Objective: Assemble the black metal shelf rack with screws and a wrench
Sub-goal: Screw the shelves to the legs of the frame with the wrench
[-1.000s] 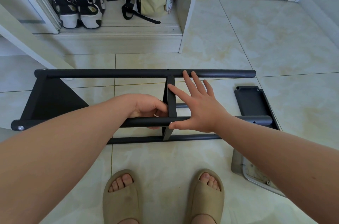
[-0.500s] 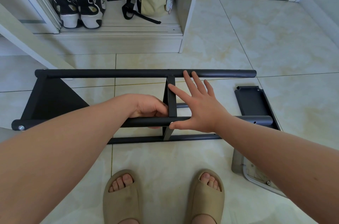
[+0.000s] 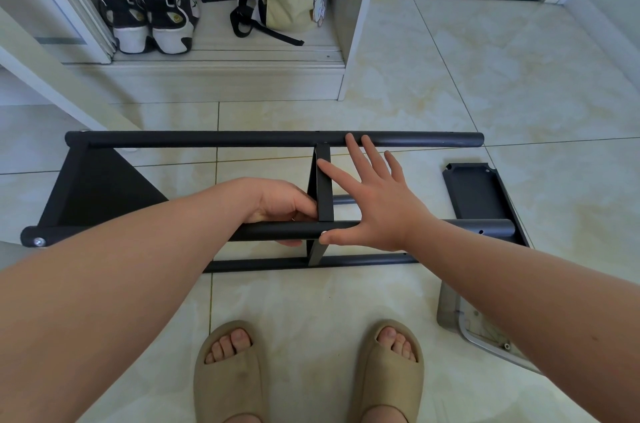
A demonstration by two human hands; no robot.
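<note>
Shelf rack in left grip.

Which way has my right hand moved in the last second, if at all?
No. The right hand stays spread, fingertips at the far tube, thumb on the near tube, beside the same crossbar.

The black metal shelf rack lies partly assembled on the tile floor. Its far tube, near tube and lower tube run parallel, left to right. A flat cross brace spans far tube to near tube at mid-length. A silver screw head sits at the near tube's left end. A loose black panel lies flat at the right end.
</note>
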